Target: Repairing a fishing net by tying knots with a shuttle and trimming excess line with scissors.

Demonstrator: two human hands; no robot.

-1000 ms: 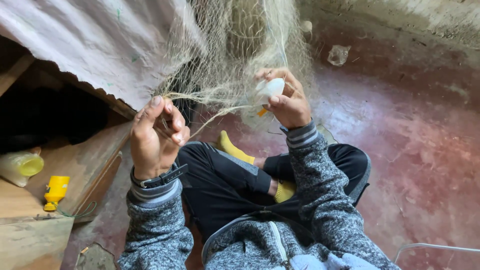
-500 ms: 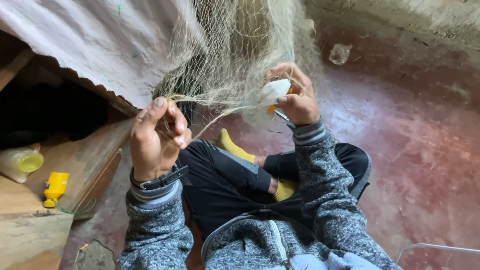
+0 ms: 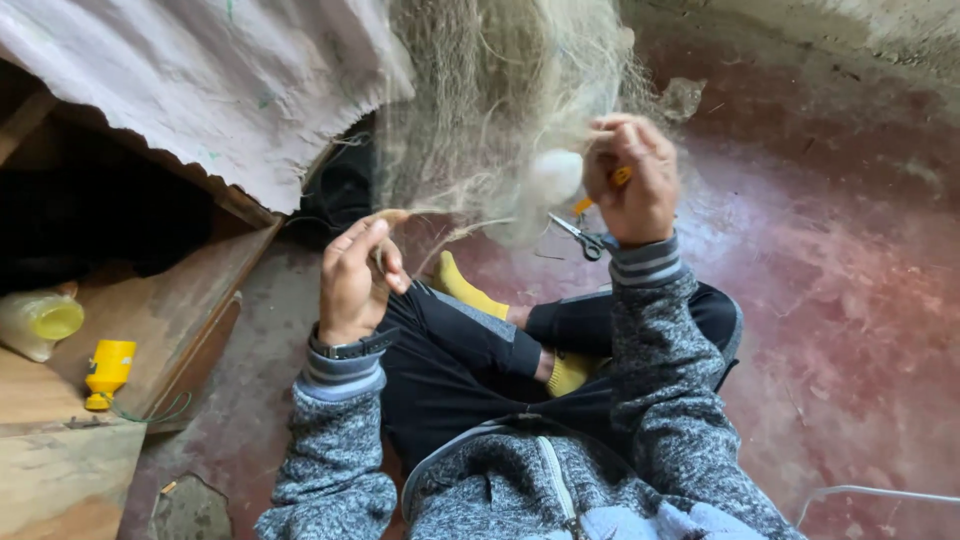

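Observation:
A pale fishing net (image 3: 500,100) hangs down in front of me. My left hand (image 3: 355,280) pinches a stretched edge cord of the net between thumb and fingers. My right hand (image 3: 632,180) is closed on an orange-tipped netting tool and strands of the net, beside a white oval float (image 3: 553,176) tied into the mesh. Small scissors (image 3: 582,238) dangle just below my right hand. I sit cross-legged in black trousers and yellow socks (image 3: 470,290).
A white cloth (image 3: 200,90) drapes over a wooden structure (image 3: 170,310) at left. On its boards lie a yellow spool (image 3: 108,370) and a pale plastic container (image 3: 40,322). Reddish concrete floor (image 3: 830,300) spreads to the right. A white wire (image 3: 870,492) shows at lower right.
My right hand has moved up and rightward with the tool, pulling the net and float along. The left hand has kept its pinch on the cord, shifting slightly.

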